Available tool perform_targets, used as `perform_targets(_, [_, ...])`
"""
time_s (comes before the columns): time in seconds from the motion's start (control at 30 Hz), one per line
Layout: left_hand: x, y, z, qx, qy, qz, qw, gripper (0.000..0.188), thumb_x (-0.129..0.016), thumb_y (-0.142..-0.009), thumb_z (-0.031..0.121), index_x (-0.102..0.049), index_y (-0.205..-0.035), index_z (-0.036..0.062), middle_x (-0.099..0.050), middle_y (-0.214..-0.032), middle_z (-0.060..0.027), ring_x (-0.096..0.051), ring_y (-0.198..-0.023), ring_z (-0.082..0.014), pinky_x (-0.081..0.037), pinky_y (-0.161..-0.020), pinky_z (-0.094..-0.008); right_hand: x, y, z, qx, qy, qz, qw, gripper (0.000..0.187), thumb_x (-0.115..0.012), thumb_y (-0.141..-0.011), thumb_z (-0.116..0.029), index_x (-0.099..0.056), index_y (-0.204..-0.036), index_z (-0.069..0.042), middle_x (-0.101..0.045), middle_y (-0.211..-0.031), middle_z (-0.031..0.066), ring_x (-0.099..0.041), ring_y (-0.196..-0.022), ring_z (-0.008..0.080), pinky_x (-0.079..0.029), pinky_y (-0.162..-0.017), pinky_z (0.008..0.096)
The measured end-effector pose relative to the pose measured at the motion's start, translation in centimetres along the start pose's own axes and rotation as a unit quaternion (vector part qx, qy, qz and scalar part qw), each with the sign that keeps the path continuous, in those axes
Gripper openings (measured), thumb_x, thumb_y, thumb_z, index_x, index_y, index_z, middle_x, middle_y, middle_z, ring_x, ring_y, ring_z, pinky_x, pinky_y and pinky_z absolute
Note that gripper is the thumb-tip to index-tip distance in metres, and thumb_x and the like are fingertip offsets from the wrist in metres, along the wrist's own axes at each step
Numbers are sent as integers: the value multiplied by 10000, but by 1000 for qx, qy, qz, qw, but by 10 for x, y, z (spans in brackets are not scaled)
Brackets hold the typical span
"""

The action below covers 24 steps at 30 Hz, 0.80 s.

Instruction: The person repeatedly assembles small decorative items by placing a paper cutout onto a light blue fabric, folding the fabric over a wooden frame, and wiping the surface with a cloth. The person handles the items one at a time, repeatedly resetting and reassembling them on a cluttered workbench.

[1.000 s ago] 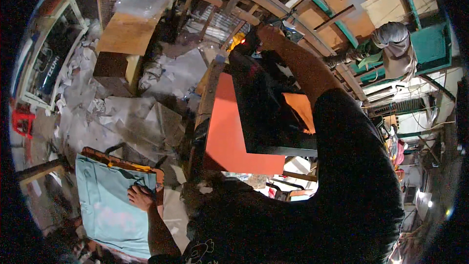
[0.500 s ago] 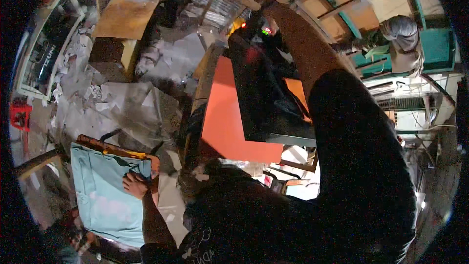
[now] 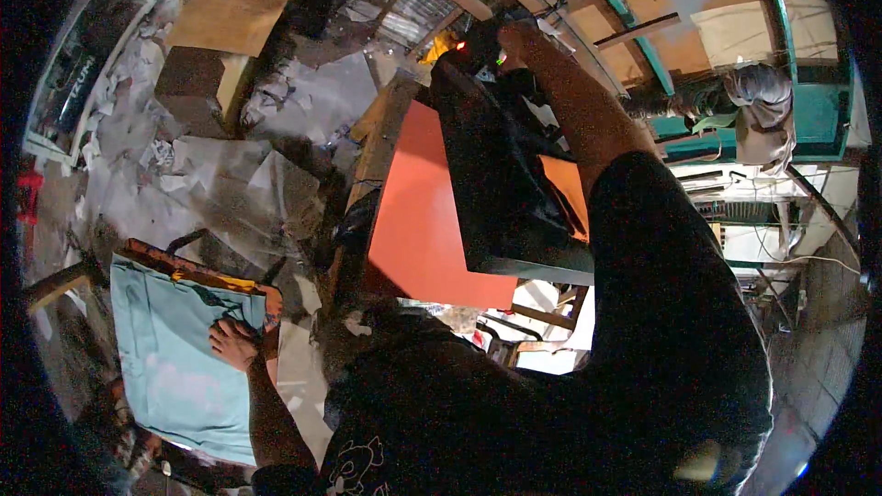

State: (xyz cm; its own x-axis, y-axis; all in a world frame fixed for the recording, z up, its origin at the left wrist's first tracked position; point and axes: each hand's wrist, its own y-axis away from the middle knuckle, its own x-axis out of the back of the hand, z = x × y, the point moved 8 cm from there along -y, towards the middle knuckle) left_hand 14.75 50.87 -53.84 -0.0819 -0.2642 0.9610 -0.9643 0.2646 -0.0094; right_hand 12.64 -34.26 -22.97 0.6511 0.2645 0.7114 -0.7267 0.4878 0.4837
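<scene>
My left hand lies on a light blue cloth at the lower left, fingers laid out over its surface near folds at the upper right corner. The cloth covers a seat or board with a worn orange-brown edge. My right arm reaches far up to the top middle. There my right hand is at a dark device with small red and green lights; its fingers are mostly hidden. Below that hand stands a large black box-like piece with an orange patch beside my forearm.
An orange-red panel lies beside the black piece. Crumpled paper and sheets litter the left side, near a cardboard box. A glass-fronted frame stands at the far left. Wooden beams and teal framing fill the upper right.
The whole view has shifted slightly, with the blue cloth and my left hand appearing lower and farther left. My left hand stays on the cloth; my right hand stays by the device.
</scene>
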Motion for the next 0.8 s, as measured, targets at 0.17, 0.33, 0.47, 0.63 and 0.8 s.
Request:
perform_targets(0.17, [25, -9, 7, 5, 26, -3, 1000, 347, -449, -963, 396, -478, -1152, 106, -498, -1219, -168, -478, -1098, -361, -388, -884, -477, -12, 11, 3, -2, 84, -20, 996, 881, -744, -660, -722, -655, -1114, 27, -588, -1250, 194, -517, -1246, 370, -461, -1039, 454])
perform_targets(0.33, [46, -9, 13, -11, 24, 71, 997, 317, -477, -930, 391, -460, -1075, 111, -495, -1111, -149, -487, -1041, -347, -390, -849, -459, -15, 2, 5, 52, 63, 101, 991, 701, -666, -742, -579, -651, -1119, 11, -627, -1165, 194, -564, -1157, 383, -495, -979, 471])
perform_targets(0.47, [49, -7, 11, -6, 4, 49, 999, 313, -488, -915, 388, -455, -1063, 115, -496, -1108, -138, -491, -1041, -346, -393, -839, -453, -17, -5, 14, 59, -6, 174, 983, 643, -683, -757, -544, -659, -1047, 29, -662, -1087, 205, -653, -1021, 360, -537, -897, 491])
perform_targets(0.63, [49, -14, 19, -19, 36, 75, 996, 301, -480, -928, 375, -460, -1085, 118, -501, -1122, -141, -501, -1045, -350, -404, -839, -468, -71, -57, 57, 6, 60, -53, 997, 837, -735, -705, -706, -643, -1036, 57, -656, -1092, 200, -659, -989, 328, -538, -874, 498])
perform_targets(0.8, [58, -4, 10, -8, 19, 84, 996, 326, -485, -932, 377, -458, -1113, 107, -494, -1130, -155, -497, -1050, -356, -405, -840, -469, -19, -35, 8, 38, 115, 52, 991, 859, -758, -690, -694, -655, -1080, 64, -666, -1089, 190, -660, -1019, 330, -549, -862, 488])
